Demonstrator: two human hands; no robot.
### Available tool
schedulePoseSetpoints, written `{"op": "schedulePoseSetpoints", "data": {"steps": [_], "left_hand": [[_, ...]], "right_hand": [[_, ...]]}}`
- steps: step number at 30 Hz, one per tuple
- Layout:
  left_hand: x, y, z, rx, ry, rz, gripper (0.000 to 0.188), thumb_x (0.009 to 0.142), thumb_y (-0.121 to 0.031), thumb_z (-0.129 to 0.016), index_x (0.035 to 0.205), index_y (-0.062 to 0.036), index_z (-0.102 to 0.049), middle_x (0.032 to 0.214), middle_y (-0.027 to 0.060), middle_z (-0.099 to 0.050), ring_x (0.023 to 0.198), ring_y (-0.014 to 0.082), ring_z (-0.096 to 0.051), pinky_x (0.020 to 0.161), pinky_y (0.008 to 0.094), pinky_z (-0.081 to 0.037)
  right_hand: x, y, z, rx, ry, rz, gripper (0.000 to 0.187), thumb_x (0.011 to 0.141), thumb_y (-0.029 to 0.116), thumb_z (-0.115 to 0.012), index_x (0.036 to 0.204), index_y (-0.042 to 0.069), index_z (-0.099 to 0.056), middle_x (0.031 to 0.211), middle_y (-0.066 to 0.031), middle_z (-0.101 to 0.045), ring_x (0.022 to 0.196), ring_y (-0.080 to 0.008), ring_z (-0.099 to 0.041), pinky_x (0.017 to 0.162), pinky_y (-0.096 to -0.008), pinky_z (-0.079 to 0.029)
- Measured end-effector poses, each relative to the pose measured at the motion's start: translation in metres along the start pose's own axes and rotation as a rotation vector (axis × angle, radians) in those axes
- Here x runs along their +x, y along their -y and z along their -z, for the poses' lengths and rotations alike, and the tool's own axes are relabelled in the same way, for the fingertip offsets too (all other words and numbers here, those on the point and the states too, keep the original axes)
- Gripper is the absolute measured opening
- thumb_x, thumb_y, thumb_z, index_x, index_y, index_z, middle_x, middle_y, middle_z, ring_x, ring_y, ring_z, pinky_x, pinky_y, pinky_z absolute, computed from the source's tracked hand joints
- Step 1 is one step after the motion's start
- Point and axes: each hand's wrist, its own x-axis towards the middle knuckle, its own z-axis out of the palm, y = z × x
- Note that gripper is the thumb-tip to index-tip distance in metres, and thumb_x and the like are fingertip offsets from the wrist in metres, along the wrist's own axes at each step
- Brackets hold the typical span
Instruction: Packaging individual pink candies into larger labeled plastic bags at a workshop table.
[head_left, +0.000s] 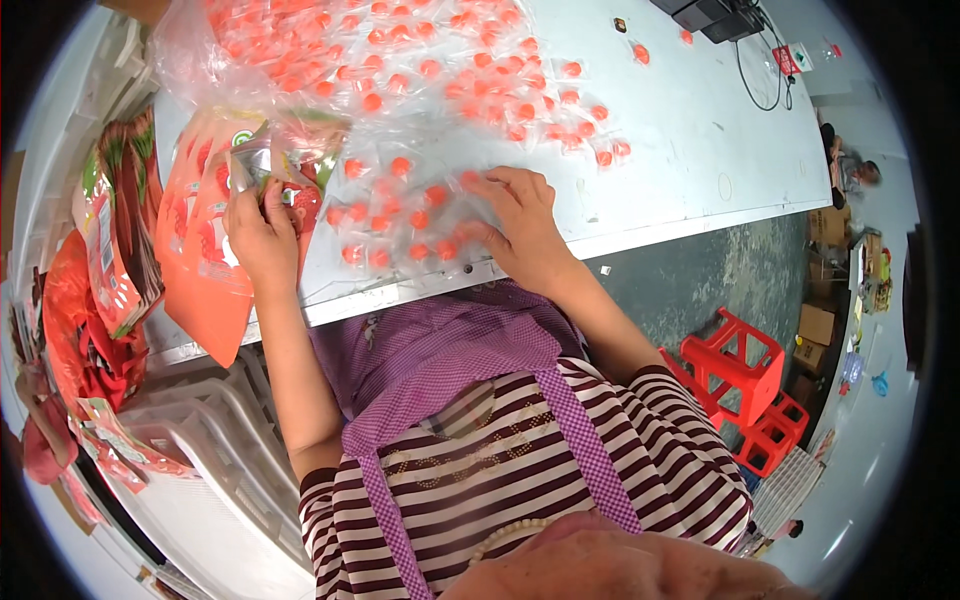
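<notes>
My left hand (262,232) is closed on the edge of an orange-red pouch (308,172) printed with berries, thumb and fingers pinching near its silvery mouth. More flat pouches of the same kind (205,255) lie beneath and beside that hand, one hanging over the table edge. My right hand (528,222) rests at the right side of a small group of clear-wrapped orange-red sweets (400,215), thumb apart from the bent fingers, fingertips touching the nearest wrappers. These sweets look slightly blurred.
A large heap of the same wrapped sweets (390,50) spreads across the white table (690,140), partly on clear plastic film. Stacked pouches (125,220) and pale plastic crates (215,430) stand at left. Red stools (735,365) are on the floor at right. A black device with cable (715,15) sits at the far right.
</notes>
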Motion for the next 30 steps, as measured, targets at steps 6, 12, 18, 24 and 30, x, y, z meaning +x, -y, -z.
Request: {"op": "schedulePoseSetpoints", "data": {"steps": [6,12,18,24,30], "left_hand": [[-0.002,0.005,0.000,0.017,0.005,-0.021,0.022,0.089,-0.022,-0.058,0.091,0.0001,-0.060,0.077,0.0135,-0.059,0.075,0.0293,-0.055,0.069,0.0393,-0.043],[-0.001,0.005,0.000,0.040,0.004,-0.034,0.022,0.089,-0.022,-0.058,0.091,0.0003,-0.060,0.078,0.0139,-0.059,0.076,0.0295,-0.055,0.069,0.0394,-0.043],[0.001,0.000,0.002,0.004,0.012,-0.004,0.018,0.088,-0.019,-0.059,0.087,-0.0013,-0.060,0.081,0.0129,-0.061,0.076,0.0309,-0.056,0.073,0.0396,-0.042],[0.001,-0.002,0.002,-0.046,-0.052,-0.048,0.015,0.086,-0.014,-0.062,0.091,-0.0003,-0.058,0.082,0.0104,-0.061,0.072,0.0236,-0.059,0.067,0.0358,-0.046],[-0.005,0.001,0.004,-0.584,-0.004,0.327,0.020,0.085,-0.006,-0.064,0.101,-0.0009,-0.053,0.084,0.0070,-0.058,0.057,0.0101,-0.057,0.051,0.0236,-0.047]], "right_hand": [[0.001,-0.042,0.037,-0.346,-0.343,-0.072,0.042,0.076,0.020,-0.069,0.114,0.009,-0.055,0.118,-0.0149,-0.050,0.110,-0.0305,-0.043,0.093,-0.0417,-0.030],[-0.022,-0.082,0.064,-0.398,-0.264,-0.277,0.027,0.081,0.015,-0.065,0.102,0.001,-0.058,0.118,-0.0202,-0.050,0.108,-0.0344,-0.045,0.090,-0.0386,-0.039],[-0.038,-0.064,0.046,-0.181,-0.252,-0.261,0.024,0.084,0.011,-0.061,0.106,0.003,-0.058,0.119,-0.0191,-0.048,0.104,-0.0307,-0.046,0.086,-0.0347,-0.042],[-0.011,-0.021,0.019,-0.020,-0.043,-0.144,0.050,0.079,0.018,-0.067,0.124,0.008,-0.049,0.134,-0.0157,-0.037,0.117,-0.0312,-0.038,0.093,-0.0358,-0.039],[0.015,-0.002,0.001,0.014,0.126,0.131,0.079,0.066,0.046,-0.073,0.132,0.014,-0.043,0.140,-0.0145,-0.031,0.128,-0.0361,-0.026,0.107,-0.0486,-0.016]]}}
